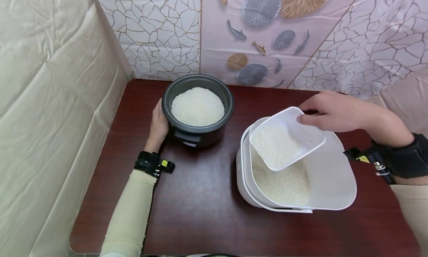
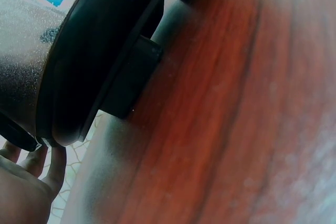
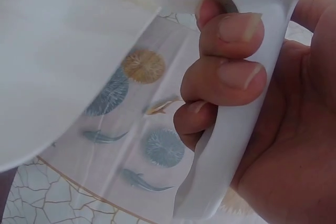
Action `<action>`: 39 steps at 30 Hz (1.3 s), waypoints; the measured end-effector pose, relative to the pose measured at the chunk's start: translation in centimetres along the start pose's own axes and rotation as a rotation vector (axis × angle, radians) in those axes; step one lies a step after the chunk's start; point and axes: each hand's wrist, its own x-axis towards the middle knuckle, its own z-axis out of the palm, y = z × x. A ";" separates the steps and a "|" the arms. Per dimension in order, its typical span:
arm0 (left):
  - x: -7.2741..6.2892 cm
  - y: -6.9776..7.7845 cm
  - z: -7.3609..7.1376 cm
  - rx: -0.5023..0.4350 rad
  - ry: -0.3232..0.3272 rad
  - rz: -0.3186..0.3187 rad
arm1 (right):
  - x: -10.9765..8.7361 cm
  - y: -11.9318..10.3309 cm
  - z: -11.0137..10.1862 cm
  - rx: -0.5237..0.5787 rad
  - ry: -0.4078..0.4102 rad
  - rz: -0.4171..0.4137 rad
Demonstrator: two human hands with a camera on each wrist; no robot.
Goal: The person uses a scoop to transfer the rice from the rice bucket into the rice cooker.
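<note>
A rice cooker (image 1: 206,135) without a lid stands on the table at the centre left, its grey inner pot heaped with white rice (image 1: 198,106). My left hand (image 1: 159,120) rests against its left side; in the left wrist view its fingers (image 2: 55,169) are extended, touching the cooker's dark lower edge. My right hand (image 1: 329,112) grips a white plastic scoop (image 1: 302,132) by its handle (image 3: 239,124), fingers curled round it. The scoop is tilted over a white rice bin (image 1: 334,168), with some rice lying in it. More rice (image 1: 284,182) covers the bin's bottom.
The dark red-brown table (image 1: 197,197) meets a patterned cloth wall (image 1: 160,34) at the back. A cream padded sheet (image 1: 53,101) hangs along the left edge. The bin's thin handle (image 1: 284,210) lies against its front rim. Each wrist wears a black strapped camera.
</note>
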 end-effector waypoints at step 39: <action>0.1 0.0 -0.2 0.017 -0.009 -0.005 | 15.1 -4.9 -4.9 -0.050 0.017 -0.050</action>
